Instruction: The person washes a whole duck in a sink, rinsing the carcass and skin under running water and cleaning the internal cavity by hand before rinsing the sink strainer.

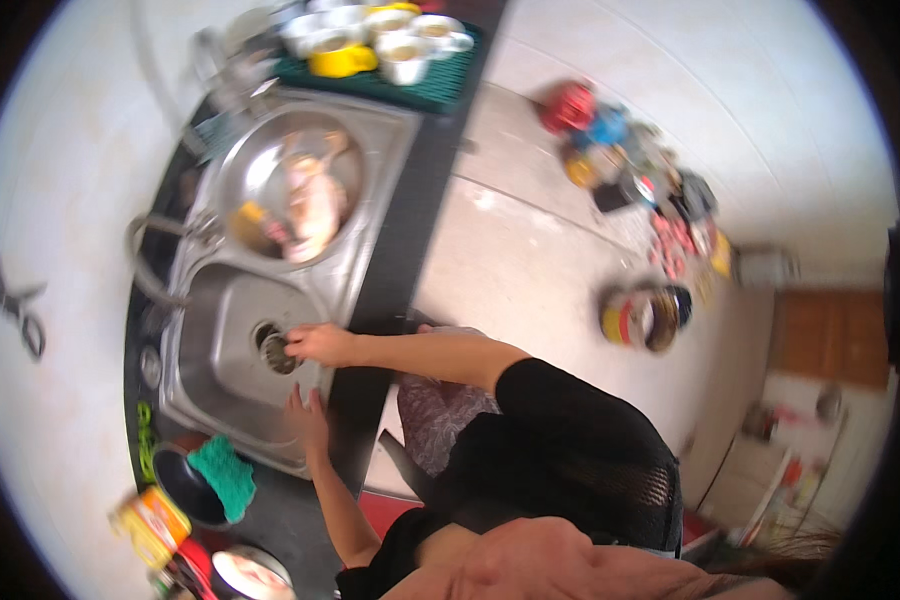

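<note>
My right hand point(322, 345) pinches a round metal sink strainer point(279, 354), tilted beside the dark drain hole point(265, 330) of the square sink basin point(205, 300). Next to the basin's near rim is my left hand point(308, 415), its fingers apart and slightly blurred, with nothing seen in it. In the round basin point(240, 175) lies a pale piece of raw meat point(315, 205), perhaps a plucked chicken, too blurred to be sure. A yellow object point(255, 222) rests at its side. The curved tap point(142, 262) stands behind the two basins.
White and yellow cups point(342, 56) stand on a green tray point(435, 85). A green scouring pad point(222, 478) lies on a black bowl point(185, 490), near a yellow pack point(152, 525). Scissors point(15, 305) hang on the wall. On the floor are a bucket point(630, 318) and several bags and bottles.
</note>
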